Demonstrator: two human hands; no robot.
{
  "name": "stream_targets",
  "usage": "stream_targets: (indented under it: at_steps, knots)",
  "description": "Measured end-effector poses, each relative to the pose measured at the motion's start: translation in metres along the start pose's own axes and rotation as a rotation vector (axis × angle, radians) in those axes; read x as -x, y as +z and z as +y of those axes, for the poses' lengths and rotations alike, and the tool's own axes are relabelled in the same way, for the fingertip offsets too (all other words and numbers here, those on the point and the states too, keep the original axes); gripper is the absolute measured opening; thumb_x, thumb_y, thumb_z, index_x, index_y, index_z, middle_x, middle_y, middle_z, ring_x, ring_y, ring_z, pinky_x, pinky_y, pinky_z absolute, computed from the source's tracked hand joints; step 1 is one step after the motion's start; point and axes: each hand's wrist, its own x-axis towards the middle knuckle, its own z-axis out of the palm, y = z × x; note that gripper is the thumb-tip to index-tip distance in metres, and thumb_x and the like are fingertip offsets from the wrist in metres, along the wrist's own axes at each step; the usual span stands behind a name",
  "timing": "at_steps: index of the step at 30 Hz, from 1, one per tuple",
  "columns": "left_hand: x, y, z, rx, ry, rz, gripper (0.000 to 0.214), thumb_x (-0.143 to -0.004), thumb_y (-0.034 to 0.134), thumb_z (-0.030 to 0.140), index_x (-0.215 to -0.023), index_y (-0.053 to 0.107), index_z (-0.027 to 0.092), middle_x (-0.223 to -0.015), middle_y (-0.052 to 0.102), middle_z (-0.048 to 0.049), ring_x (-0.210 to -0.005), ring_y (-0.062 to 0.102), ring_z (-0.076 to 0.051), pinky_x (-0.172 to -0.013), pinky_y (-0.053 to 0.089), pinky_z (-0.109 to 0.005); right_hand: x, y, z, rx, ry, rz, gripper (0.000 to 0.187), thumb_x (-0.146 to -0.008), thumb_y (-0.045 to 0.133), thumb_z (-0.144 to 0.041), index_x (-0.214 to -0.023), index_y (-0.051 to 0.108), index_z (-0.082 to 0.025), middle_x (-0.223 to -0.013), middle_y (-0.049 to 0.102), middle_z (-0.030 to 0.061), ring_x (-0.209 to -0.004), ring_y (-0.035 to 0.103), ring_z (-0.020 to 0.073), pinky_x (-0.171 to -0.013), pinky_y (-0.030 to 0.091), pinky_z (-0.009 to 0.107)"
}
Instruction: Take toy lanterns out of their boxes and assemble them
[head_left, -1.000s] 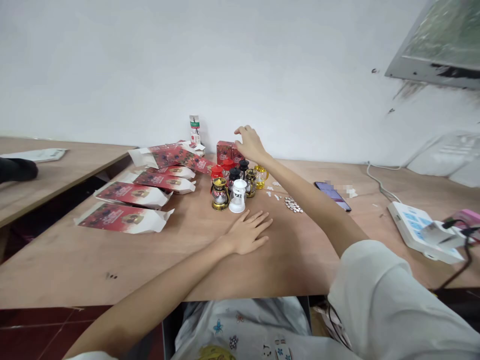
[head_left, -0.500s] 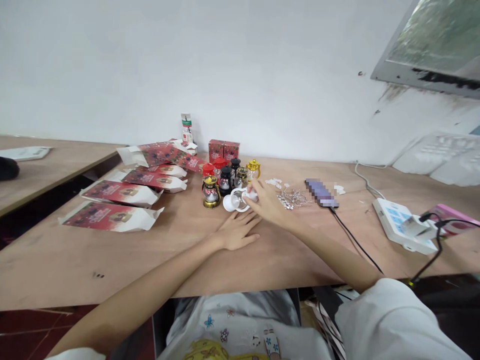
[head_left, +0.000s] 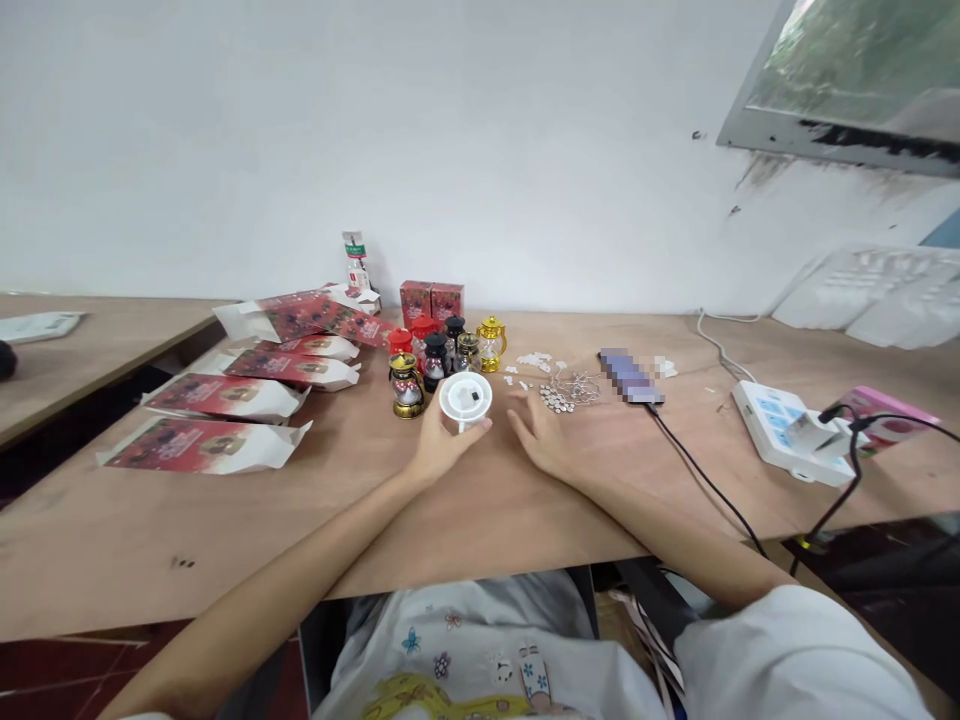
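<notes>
My left hand (head_left: 439, 440) is wrapped round a small white lantern (head_left: 465, 398), whose round base faces me. A dark slot or switch shows on that base, and the rest of the lantern is mostly hidden. Over the tabletop to its right, my right hand (head_left: 544, 435) is empty with its fingers apart, close to a pile of small silver discs (head_left: 557, 400). Thin wire pieces (head_left: 581, 388) lie tangled just beyond the discs. Behind my left hand stand several small lanterns, among them a black-and-gold one (head_left: 407, 385), a black one (head_left: 435, 360) and a gold one (head_left: 492, 345).
Open red printed boxes (head_left: 202, 445) lie in a row at left. Two red cartons (head_left: 432, 302) stand by the wall, near a bottle (head_left: 355, 262). White scraps (head_left: 535, 360), a phone (head_left: 630, 378) on a cable and a power strip (head_left: 795, 435) occupy the right side.
The white lantern has passed from my right hand to my left and turned base toward me. My left hand, flat before, now grips it; my right hand has let go and moved right.
</notes>
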Motion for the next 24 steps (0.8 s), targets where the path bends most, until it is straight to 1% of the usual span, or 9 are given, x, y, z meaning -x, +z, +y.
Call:
stream_targets:
  at_steps: [1,3,5,7,10,13,16,21,24]
  knots:
    - [-0.001,-0.003,0.001,-0.038,0.047,0.030,0.055,-0.065,0.072,0.035,-0.113,0.053,0.016,-0.113,0.063,-0.0109,-0.107,0.059,-0.024,-0.100,0.042,-0.043,-0.005,-0.005,0.007,0.163,-0.035,0.018,0.029,-0.088,0.041,-0.021,-0.115,0.051,-0.017,-0.116,0.059,0.0127,-0.112,0.053,0.0246,-0.099,0.041,0.044]
    - [-0.004,-0.010,0.003,-0.098,0.139,0.033,0.049,-0.066,0.070,0.031,-0.110,0.054,0.016,-0.112,0.063,-0.0101,-0.106,0.059,-0.024,-0.098,0.044,-0.041,-0.014,-0.015,0.022,0.427,-0.054,0.011,0.036,-0.085,0.039,-0.012,-0.118,0.052,-0.013,-0.118,0.059,0.0155,-0.117,0.049,0.0274,-0.100,0.038,0.045]
    - [-0.006,-0.015,0.007,-0.154,0.213,0.002,0.046,-0.067,0.068,0.027,-0.110,0.055,0.016,-0.113,0.062,-0.0104,-0.106,0.058,-0.024,-0.097,0.044,-0.040,-0.022,-0.024,0.036,0.604,-0.006,-0.005,0.038,-0.084,0.039,-0.009,-0.119,0.054,-0.010,-0.118,0.061,0.0167,-0.120,0.047,0.0287,-0.101,0.036,0.045]
    - [-0.007,-0.019,0.011,-0.198,0.250,-0.019,0.044,-0.067,0.066,0.024,-0.109,0.056,0.016,-0.113,0.061,-0.0104,-0.106,0.058,-0.024,-0.095,0.045,-0.039,-0.029,-0.029,0.045,0.706,0.047,-0.009,0.035,-0.087,0.040,-0.013,-0.118,0.057,-0.010,-0.119,0.062,0.0163,-0.123,0.044,0.0293,-0.102,0.034,0.045]
    - [-0.008,-0.020,0.013,-0.234,0.292,-0.035,0.039,-0.068,0.064,0.021,-0.106,0.057,0.017,-0.111,0.062,-0.0097,-0.103,0.060,-0.023,-0.092,0.047,-0.037,-0.036,-0.028,0.052,0.759,0.050,-0.040,0.033,-0.090,0.040,-0.018,-0.114,0.062,-0.014,-0.120,0.063,0.0129,-0.124,0.043,0.0289,-0.101,0.033,0.045]
    - [-0.008,-0.019,0.013,-0.266,0.339,-0.053,0.035,-0.068,0.064,0.022,-0.103,0.059,0.016,-0.108,0.063,-0.0097,-0.100,0.060,-0.023,-0.089,0.048,-0.036,-0.042,-0.025,0.053,0.785,0.041,-0.085,0.034,-0.090,0.039,-0.015,-0.109,0.067,-0.019,-0.117,0.066,0.0087,-0.120,0.044,0.0288,-0.099,0.031,0.044]
    - [-0.008,-0.019,0.013,-0.306,0.354,-0.065,0.036,-0.069,0.064,0.024,-0.104,0.058,0.017,-0.107,0.063,-0.0096,-0.099,0.060,-0.023,-0.088,0.048,-0.036,-0.045,-0.023,0.053,0.804,0.027,-0.144,0.036,-0.091,0.037,-0.013,-0.107,0.068,-0.020,-0.113,0.068,0.0071,-0.112,0.048,0.0275,-0.094,0.031,0.042]
    - [-0.009,-0.020,0.014,-0.379,0.376,-0.074,0.035,-0.071,0.064,0.024,-0.104,0.058,0.017,-0.107,0.063,-0.0085,-0.099,0.060,-0.022,-0.088,0.048,-0.035,-0.046,-0.024,0.052,0.849,-0.030,-0.192,0.034,-0.092,0.036,-0.015,-0.104,0.068,-0.018,-0.109,0.069,0.0085,-0.107,0.048,0.0265,-0.090,0.030,0.039]
    - [-0.009,-0.021,0.011,-0.406,0.384,-0.080,0.035,-0.071,0.064,0.023,-0.104,0.057,0.018,-0.107,0.063,-0.0080,-0.099,0.060,-0.022,-0.087,0.048,-0.034,-0.046,-0.024,0.048,0.894,-0.030,-0.220,0.032,-0.092,0.036,-0.016,-0.103,0.067,-0.015,-0.109,0.068,0.0105,-0.106,0.048,0.0271,-0.090,0.031,0.039]
